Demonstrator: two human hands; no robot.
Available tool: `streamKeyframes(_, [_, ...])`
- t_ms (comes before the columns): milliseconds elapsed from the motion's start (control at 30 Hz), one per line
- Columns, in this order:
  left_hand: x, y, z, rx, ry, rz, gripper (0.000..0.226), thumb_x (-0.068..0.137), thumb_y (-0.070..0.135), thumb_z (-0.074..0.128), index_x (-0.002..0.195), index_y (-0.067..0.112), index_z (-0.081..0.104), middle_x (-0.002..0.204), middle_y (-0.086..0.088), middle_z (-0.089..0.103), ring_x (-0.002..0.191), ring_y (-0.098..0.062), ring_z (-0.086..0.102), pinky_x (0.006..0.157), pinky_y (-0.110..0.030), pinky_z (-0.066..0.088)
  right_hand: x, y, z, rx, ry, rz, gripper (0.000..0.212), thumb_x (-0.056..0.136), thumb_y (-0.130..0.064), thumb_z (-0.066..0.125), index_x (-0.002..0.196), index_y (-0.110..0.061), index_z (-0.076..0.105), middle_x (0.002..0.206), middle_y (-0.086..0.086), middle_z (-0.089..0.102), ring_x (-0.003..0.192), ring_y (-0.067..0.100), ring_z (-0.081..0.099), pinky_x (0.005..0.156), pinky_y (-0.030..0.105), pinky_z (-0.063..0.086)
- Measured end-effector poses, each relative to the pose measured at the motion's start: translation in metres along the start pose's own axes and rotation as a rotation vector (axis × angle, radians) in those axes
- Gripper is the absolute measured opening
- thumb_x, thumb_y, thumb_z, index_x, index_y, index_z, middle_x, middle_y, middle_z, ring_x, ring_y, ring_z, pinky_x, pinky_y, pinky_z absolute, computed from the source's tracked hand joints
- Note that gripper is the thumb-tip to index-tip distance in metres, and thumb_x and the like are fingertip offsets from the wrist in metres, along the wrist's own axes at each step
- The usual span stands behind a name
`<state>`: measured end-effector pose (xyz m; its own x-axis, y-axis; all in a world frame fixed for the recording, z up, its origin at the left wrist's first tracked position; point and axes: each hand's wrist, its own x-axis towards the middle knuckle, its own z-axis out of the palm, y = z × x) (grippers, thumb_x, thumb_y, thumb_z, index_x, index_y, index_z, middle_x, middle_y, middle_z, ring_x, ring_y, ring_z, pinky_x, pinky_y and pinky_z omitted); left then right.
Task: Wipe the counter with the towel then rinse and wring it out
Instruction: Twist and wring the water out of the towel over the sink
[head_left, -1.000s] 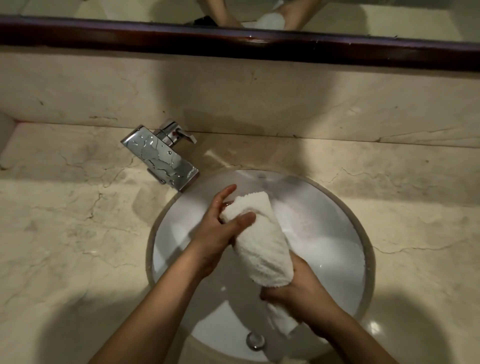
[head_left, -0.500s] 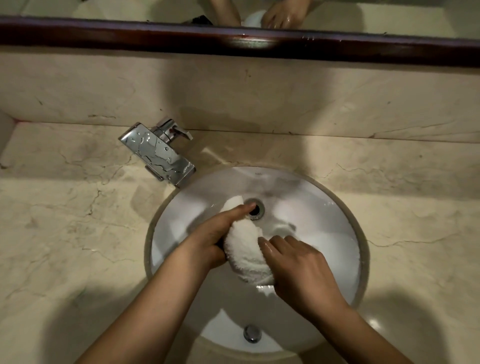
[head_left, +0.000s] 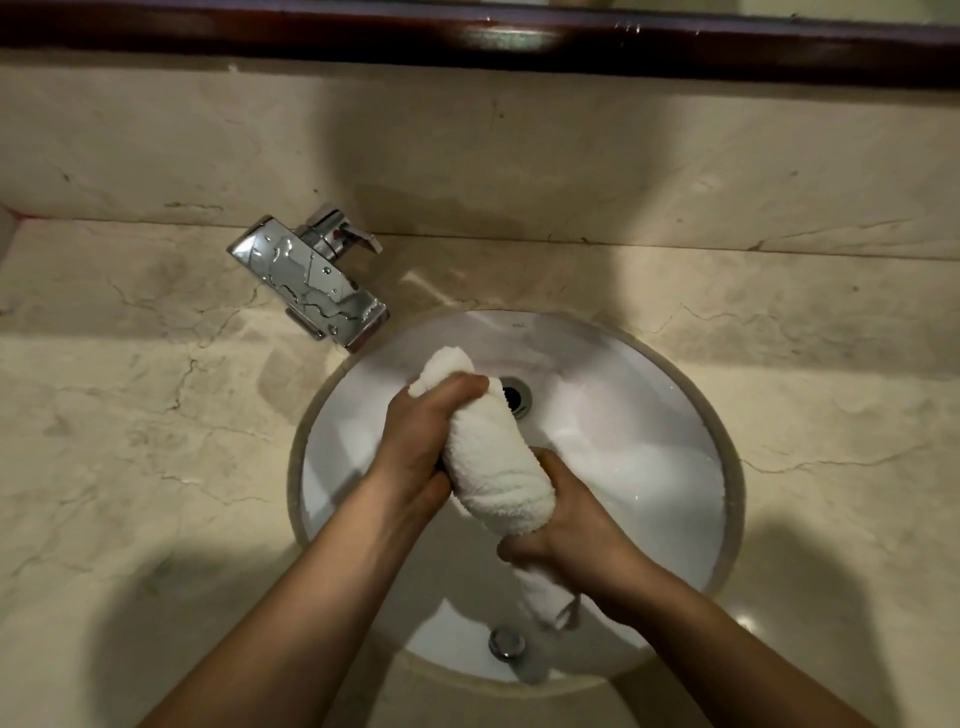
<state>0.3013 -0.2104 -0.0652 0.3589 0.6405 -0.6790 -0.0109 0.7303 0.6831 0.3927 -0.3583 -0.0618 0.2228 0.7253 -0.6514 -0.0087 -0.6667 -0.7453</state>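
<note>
Holding the rolled white towel (head_left: 498, 467) over the round white sink (head_left: 675, 467), I have my left hand (head_left: 421, 441) clenched around its upper end and my right hand (head_left: 576, 540) clenched around its lower end. The chrome faucet (head_left: 311, 283) stands on the marble surface (head_left: 130, 441), beyond the basin's left rim.
</note>
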Motion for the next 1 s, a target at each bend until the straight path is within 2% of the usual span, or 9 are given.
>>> streamKeyframes(133, [0.001,0.001,0.000,-0.043,-0.018,0.000,0.039,0.070,0.011,0.076,0.106,0.000,0.065,0.088,-0.018,0.068,0.078,-0.030,0.068,0.069,-0.039,0.058,0.005,-0.004,-0.003,0.255,-0.147,0.016,0.038,0.069,0.015,0.075,0.105,0.002,0.067,0.085,0.011,0.074,0.077,0.024,0.070,0.070,0.039,0.056])
streamKeyframes(267, [0.002,0.005,0.000,-0.127,-0.116,-0.060,0.046,0.063,0.014,0.073,0.104,0.005,0.054,0.086,-0.021,0.056,0.070,-0.032,0.060,0.062,-0.039,0.057,0.008,-0.007,0.001,0.444,-0.286,-0.003,0.040,0.068,0.020,0.065,0.099,-0.005,0.063,0.081,0.019,0.055,0.071,0.026,0.055,0.057,0.031,0.045])
streamKeyframes(367, [-0.003,0.011,0.002,-0.133,-0.261,-0.072,0.026,0.066,0.015,0.068,0.083,0.001,0.055,0.079,-0.020,0.055,0.065,-0.031,0.058,0.062,-0.036,0.054,0.006,-0.004,0.012,0.733,-0.438,0.028,0.049,0.063,0.017,0.062,0.106,-0.008,0.056,0.074,0.016,0.045,0.059,0.019,0.052,0.049,0.026,0.042])
streamKeyframes(467, [-0.012,0.012,0.003,-0.205,-0.359,-0.062,0.008,0.074,0.012,0.057,0.069,0.017,0.053,0.069,-0.015,0.057,0.061,-0.027,0.055,0.060,-0.032,0.050,0.004,-0.004,0.013,0.852,-0.594,0.050,0.037,0.061,0.010,0.065,0.093,-0.005,0.056,0.067,0.009,0.049,0.055,0.016,0.052,0.048,0.023,0.045])
streamKeyframes(667, [-0.007,0.003,-0.016,-0.162,-0.335,-0.071,0.020,0.061,0.024,0.077,0.079,0.019,0.070,0.080,-0.012,0.068,0.082,-0.031,0.071,0.076,-0.041,0.061,-0.003,-0.009,0.007,0.230,-0.240,0.003,0.038,0.064,0.006,0.078,0.097,-0.011,0.068,0.081,0.005,0.069,0.074,0.021,0.064,0.068,0.038,0.056])
streamKeyframes(733, [-0.004,0.002,-0.024,-0.070,-0.297,-0.046,0.039,0.068,0.023,0.081,0.105,0.017,0.071,0.100,-0.014,0.073,0.109,-0.038,0.072,0.098,-0.055,0.058,-0.003,-0.009,0.009,-0.004,-0.094,-0.050,0.042,0.066,-0.008,0.084,0.103,-0.020,0.069,0.096,0.001,0.076,0.085,0.020,0.071,0.079,0.041,0.062])
streamKeyframes(800, [-0.006,0.007,-0.026,-0.016,-0.224,-0.061,0.059,0.074,0.017,0.085,0.128,0.019,0.060,0.118,-0.018,0.071,0.118,-0.037,0.069,0.102,-0.054,0.056,-0.003,-0.011,0.008,-0.307,0.029,-0.117,0.052,0.074,-0.029,0.077,0.123,-0.030,0.061,0.117,-0.007,0.074,0.100,0.018,0.070,0.086,0.041,0.060])
streamKeyframes(900, [-0.013,0.020,-0.024,0.020,-0.067,-0.091,0.075,0.069,0.026,0.086,0.137,0.029,0.055,0.124,-0.016,0.070,0.110,-0.030,0.071,0.083,-0.042,0.063,-0.005,-0.020,0.003,-0.791,0.183,-0.201,0.038,0.086,-0.035,0.059,0.121,-0.033,0.046,0.111,-0.004,0.070,0.096,0.029,0.066,0.074,0.039,0.049])
streamKeyframes(1000, [-0.019,0.023,-0.017,0.150,0.066,-0.124,0.092,0.056,0.047,0.087,0.138,0.035,0.047,0.123,-0.004,0.067,0.109,-0.027,0.069,0.098,-0.051,0.057,-0.008,-0.028,0.005,-1.077,0.292,-0.304,0.044,0.086,-0.018,0.055,0.128,-0.024,0.044,0.105,0.003,0.066,0.087,0.034,0.067,0.062,0.039,0.038])
